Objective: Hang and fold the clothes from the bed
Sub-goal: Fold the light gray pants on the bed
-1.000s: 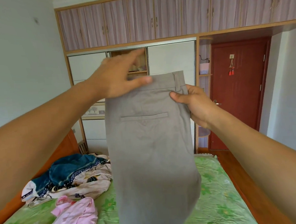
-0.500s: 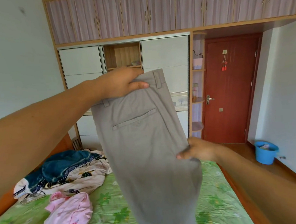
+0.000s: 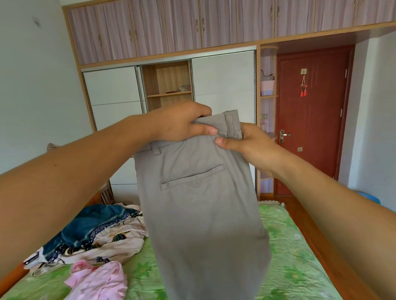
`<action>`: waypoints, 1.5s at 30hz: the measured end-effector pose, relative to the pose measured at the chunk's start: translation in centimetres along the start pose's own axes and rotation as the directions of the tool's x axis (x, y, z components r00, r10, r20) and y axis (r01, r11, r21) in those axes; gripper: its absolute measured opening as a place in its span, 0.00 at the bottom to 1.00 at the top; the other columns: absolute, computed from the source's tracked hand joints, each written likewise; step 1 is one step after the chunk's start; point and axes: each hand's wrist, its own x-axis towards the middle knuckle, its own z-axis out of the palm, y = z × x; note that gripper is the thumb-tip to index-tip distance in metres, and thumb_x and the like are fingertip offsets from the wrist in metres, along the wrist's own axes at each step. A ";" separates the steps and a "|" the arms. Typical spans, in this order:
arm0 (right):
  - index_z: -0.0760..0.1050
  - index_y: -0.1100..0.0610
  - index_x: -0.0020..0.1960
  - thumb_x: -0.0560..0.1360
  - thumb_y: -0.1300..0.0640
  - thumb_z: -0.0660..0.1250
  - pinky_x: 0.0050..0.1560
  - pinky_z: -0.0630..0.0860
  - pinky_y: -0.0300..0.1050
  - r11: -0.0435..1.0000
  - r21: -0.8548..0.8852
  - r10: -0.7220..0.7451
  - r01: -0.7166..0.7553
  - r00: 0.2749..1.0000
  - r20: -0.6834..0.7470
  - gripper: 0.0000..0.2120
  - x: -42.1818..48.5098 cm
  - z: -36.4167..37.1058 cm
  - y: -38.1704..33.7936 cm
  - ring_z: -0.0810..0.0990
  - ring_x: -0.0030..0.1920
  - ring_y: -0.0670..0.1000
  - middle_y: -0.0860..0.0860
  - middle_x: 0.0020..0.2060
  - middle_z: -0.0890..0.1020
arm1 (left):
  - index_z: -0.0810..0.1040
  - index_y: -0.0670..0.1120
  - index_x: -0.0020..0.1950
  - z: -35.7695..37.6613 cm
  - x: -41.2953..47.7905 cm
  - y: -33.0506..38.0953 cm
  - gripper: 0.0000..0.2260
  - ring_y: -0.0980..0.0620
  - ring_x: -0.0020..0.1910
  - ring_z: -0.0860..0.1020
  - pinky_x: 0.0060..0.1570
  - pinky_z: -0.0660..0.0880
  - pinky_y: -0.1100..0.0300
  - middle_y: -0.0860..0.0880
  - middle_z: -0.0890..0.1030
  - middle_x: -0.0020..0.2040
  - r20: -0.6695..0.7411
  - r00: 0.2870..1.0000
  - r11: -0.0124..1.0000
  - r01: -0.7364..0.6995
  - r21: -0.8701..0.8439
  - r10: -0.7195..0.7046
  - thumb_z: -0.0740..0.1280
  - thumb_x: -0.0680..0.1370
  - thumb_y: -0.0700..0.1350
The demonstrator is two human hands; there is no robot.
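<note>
- We are looking into a home bedroom: a bed (image 3: 293, 260) in a green floral sheet is filling the foreground.
- A wardrobe (image 3: 222, 77) with white sliding doors and overhead cupboards (image 3: 183, 22) is lining the far wall.
- Loose clothes (image 3: 100, 236) are lying heaped on the bed.

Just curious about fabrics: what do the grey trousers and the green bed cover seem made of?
Grey trousers: likely a matte woven cotton-type cloth; flat, even surface, crisp stitched pocket. Green bed cover: seemingly thin, slightly shiny printed fabric; sheen and fine crinkles. Exact fibres can't be told.
</note>
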 end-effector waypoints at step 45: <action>0.79 0.56 0.45 0.72 0.66 0.73 0.42 0.84 0.57 0.607 -0.384 0.697 -0.696 0.698 -0.164 0.07 -13.0 4.5 36.6 0.85 0.36 0.56 0.56 0.37 0.83 | 0.70 0.46 0.47 41.7 -17.2 -3.9 0.07 0.45 0.34 0.81 0.36 0.79 0.48 0.44 0.80 0.35 0.533 0.660 0.571 0.742 -0.350 -0.530 0.66 0.74 0.37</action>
